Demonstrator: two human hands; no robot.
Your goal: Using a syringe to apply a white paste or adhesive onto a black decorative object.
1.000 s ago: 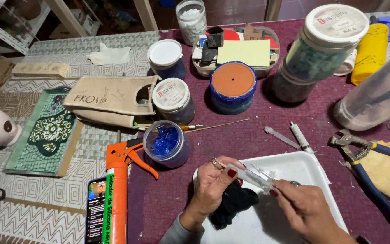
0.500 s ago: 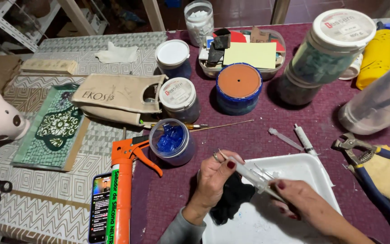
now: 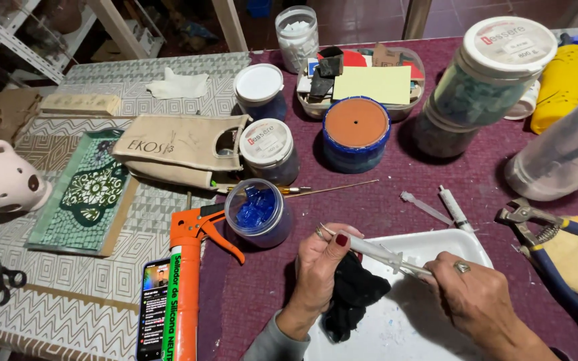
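My left hand (image 3: 322, 267) and my right hand (image 3: 476, 294) both hold a clear plastic syringe (image 3: 376, 251), slanted over the white tray (image 3: 396, 334). The left hand pinches its upper end, the right grips its lower end. A black cloth (image 3: 356, 294) lies on the tray's left edge, under my left hand. An open jar of blue glass pieces (image 3: 259, 210) stands just up and left of my left hand.
An orange caulking gun (image 3: 185, 281) and a phone (image 3: 154, 307) lie at the left. Lidded jars (image 3: 269, 150), a blue pot with a terracotta lid (image 3: 356, 134), another syringe (image 3: 453, 208), blue-handled pliers (image 3: 550, 247), scissors (image 3: 1, 277) and a green mosaic panel (image 3: 85, 190) surround the tray.
The view has shifted slightly. Both hands stay on the syringe over the tray, with the right hand now a little lower and closer along it.
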